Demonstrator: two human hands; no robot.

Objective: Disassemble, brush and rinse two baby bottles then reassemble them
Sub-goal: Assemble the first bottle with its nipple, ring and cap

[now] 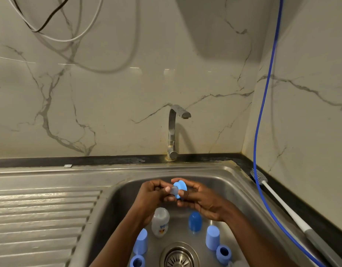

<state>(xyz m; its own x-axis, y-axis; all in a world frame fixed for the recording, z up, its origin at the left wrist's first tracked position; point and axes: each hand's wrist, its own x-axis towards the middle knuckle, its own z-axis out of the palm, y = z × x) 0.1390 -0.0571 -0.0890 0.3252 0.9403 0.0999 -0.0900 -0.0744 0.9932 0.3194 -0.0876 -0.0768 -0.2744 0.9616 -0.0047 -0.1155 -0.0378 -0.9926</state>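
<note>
The stainless-steel sink (233, 182) looked brushed and dull, with a ribbed drainboard (41, 211) and veined marble behind. Over the basin, the right hand (203, 201) curled its fingers round a matte blue collar (181, 187), a round flanged ring. The left hand (154, 191) pinched the clear teat (173, 190) poking through it (translucent, its outline hard to trace). On the basin floor sat a frosted bottle (160, 221) with a printed figure, a glossy dark blue cap (195, 221) and a paler cap (213, 237). Another ring (137, 261), left of the drain (179, 256), was cut off by the bottom edge. A bristled brush (259, 177) lay on the dark counter.
</note>
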